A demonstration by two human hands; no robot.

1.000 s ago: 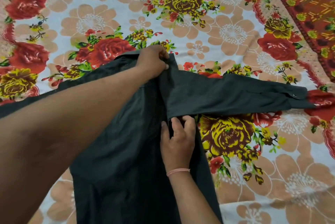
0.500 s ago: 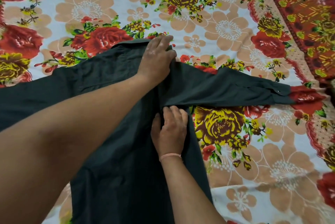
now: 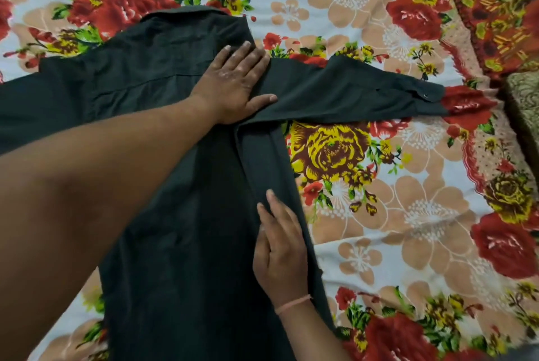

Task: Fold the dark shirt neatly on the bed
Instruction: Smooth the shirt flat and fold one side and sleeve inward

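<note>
Your left hand (image 3: 233, 84) lies flat with fingers spread on the dark shirt (image 3: 175, 185) near its far collar, your right hand (image 3: 281, 246) presses open-palmed along the folded right edge, gripping nothing, and the shirt lies spread on the floral bed (image 3: 408, 214), its sleeve (image 3: 364, 95) extending right.

One dark shirt (image 3: 175, 214) lies on one bed (image 3: 408, 214) under a flowered sheet. Two hands rest on it: the left hand (image 3: 233, 83) and the right hand (image 3: 280, 252). One sleeve cuff (image 3: 423, 92) shows one button (image 3: 425, 95). One pink wristband (image 3: 291, 303) circles the right wrist.
</note>
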